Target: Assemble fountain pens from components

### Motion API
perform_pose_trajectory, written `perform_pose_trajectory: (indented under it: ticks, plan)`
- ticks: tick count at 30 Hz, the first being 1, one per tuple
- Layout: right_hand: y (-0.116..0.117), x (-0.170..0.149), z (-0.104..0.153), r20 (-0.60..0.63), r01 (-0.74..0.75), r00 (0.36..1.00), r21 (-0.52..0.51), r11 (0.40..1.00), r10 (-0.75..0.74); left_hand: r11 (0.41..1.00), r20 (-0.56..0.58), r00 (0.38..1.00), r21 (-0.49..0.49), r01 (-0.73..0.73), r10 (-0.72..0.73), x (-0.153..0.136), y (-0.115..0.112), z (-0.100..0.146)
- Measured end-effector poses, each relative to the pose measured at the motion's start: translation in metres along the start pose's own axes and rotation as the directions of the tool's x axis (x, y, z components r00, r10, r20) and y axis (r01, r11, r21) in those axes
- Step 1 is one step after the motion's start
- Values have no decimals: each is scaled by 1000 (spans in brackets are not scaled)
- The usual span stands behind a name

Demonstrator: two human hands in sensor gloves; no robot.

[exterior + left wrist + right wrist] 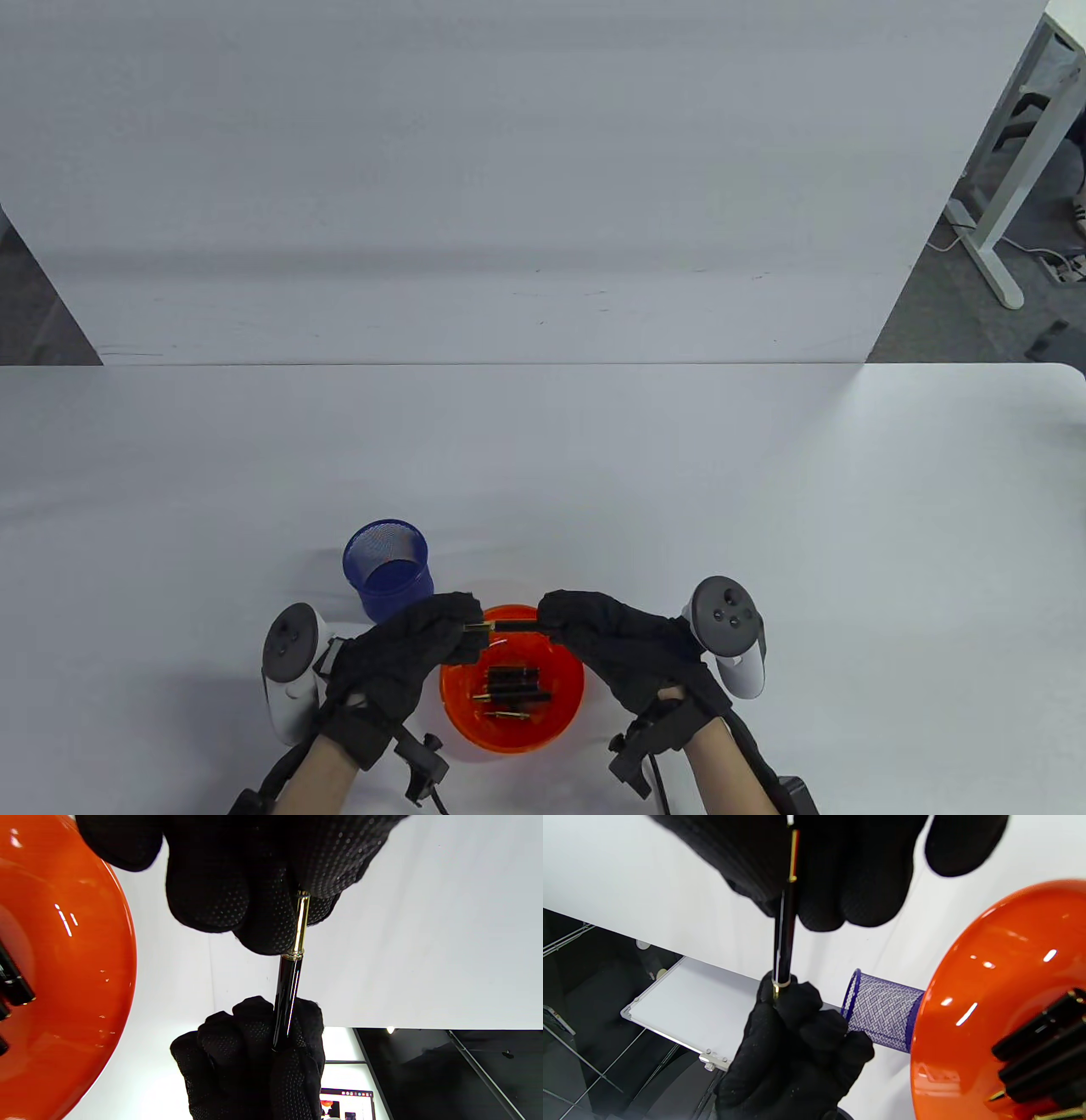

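Both gloved hands pinch one pen between them — the left hand [405, 652] grips the gold section [300, 926], the right hand [612, 645] grips the black barrel [286, 1001], and the two parts meet at a gold ring. The pen is held level above the far rim of the orange bowl [563, 709], which holds more black-and-gold pen parts [512, 686]. A blue mesh pen cup [389, 567] stands just beside the bowl, on the white table [764, 509], behind the left hand.
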State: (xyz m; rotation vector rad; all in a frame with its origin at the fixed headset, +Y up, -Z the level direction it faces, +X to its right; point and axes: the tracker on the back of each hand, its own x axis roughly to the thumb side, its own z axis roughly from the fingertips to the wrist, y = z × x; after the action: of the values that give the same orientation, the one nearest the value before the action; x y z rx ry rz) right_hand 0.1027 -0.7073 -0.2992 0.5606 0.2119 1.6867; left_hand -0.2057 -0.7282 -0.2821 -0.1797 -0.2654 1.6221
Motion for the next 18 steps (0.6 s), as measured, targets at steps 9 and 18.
perform_pose_trajectory:
  ticks: [9,18]
  plan:
    - [0,-1,0,7,29,1000,18,999,-30,1000,0,1000,1,-5,5,0,0,0]
    - [0,-3,0,-5,28,1000,-1,1000,-28,1000,0,1000,-4,-1,1,0,0,0]
